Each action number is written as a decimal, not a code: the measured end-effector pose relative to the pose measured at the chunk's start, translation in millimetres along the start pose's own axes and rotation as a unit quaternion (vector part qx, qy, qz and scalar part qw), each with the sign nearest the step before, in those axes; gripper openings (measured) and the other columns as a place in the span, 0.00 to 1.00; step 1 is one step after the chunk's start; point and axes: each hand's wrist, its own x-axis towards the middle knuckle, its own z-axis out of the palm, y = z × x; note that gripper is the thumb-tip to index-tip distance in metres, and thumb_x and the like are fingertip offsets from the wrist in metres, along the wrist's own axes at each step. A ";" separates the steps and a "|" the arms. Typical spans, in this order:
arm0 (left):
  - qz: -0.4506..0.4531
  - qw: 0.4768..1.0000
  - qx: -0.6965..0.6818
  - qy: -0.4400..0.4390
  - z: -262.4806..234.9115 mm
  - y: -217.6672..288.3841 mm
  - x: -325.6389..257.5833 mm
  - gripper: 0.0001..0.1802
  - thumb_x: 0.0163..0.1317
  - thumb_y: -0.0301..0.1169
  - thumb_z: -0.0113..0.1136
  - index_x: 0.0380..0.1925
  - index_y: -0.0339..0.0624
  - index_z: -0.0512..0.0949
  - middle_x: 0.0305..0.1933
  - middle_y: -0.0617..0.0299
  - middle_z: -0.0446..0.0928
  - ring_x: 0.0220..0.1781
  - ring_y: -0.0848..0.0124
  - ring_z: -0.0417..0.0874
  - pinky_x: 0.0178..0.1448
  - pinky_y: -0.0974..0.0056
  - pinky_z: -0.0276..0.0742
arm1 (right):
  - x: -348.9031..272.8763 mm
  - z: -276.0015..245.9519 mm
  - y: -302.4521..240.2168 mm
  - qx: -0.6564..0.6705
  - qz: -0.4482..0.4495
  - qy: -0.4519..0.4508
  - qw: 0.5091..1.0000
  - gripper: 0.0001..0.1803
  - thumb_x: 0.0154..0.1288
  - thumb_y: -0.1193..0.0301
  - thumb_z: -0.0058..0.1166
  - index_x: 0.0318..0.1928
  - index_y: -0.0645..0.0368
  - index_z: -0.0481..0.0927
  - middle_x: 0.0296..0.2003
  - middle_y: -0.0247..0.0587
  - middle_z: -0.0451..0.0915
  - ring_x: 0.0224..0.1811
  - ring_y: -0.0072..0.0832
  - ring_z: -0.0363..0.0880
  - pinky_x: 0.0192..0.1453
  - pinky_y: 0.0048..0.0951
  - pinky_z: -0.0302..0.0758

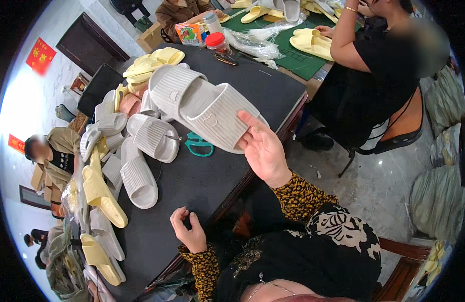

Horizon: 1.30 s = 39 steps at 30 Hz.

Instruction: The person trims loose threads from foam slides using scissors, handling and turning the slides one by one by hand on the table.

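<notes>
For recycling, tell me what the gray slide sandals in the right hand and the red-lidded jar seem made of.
Gray slide sandals: matte, probably molded foam or rubber, given the ribbing and uniform color. Red-lidded jar: see-through, seemingly glossy, so plastic or glass; lid likely plastic, evenly red.

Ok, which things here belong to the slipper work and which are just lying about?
Seem part of the job:
grey slippers held in the right hand
other grey slippers on the dark table
yellow slippers beside them
perhaps the teal scissors

Seem just lying about:
red-lidded jar
orange packet
</notes>
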 end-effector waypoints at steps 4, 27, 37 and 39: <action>0.024 0.999 0.022 0.001 0.5 2.0 0.8 0.12 0.57 0.17 0.57 0.42 0.34 0.73 0.43 0.54 0.73 0.40 0.64 0.75 0.46 0.64 0.73 | 8.2 -9.1 3.1 -0.016 -0.017 -0.005 1.000 0.26 0.70 0.63 0.44 0.64 0.64 0.65 0.62 0.47 0.66 0.63 0.37 0.64 0.69 0.40 0.59; 0.060 0.997 0.035 0.014 -0.2 1.9 -1.5 0.09 0.54 0.18 0.59 0.36 0.36 0.75 0.41 0.54 0.77 0.44 0.57 0.77 0.50 0.58 0.72 | 43.2 -8.0 -0.7 -0.014 -0.009 0.074 0.997 0.25 0.68 0.69 0.38 0.62 0.69 0.64 0.60 0.50 0.65 0.62 0.39 0.64 0.69 0.41 0.59; 0.069 0.997 0.032 0.014 -1.2 1.2 -0.6 0.09 0.53 0.18 0.59 0.35 0.36 0.75 0.41 0.54 0.77 0.43 0.58 0.77 0.49 0.59 0.72 | 48.2 -11.1 2.2 -0.006 -0.017 0.085 0.996 0.24 0.66 0.70 0.41 0.60 0.69 0.65 0.58 0.49 0.66 0.60 0.38 0.64 0.67 0.40 0.60; 0.072 0.997 0.032 0.015 -1.1 1.5 -0.2 0.09 0.53 0.18 0.59 0.35 0.36 0.75 0.40 0.54 0.77 0.43 0.58 0.77 0.49 0.59 0.72 | 52.4 -14.1 0.6 -0.002 -0.016 0.082 0.996 0.24 0.66 0.70 0.41 0.59 0.69 0.65 0.57 0.48 0.66 0.60 0.38 0.64 0.67 0.40 0.60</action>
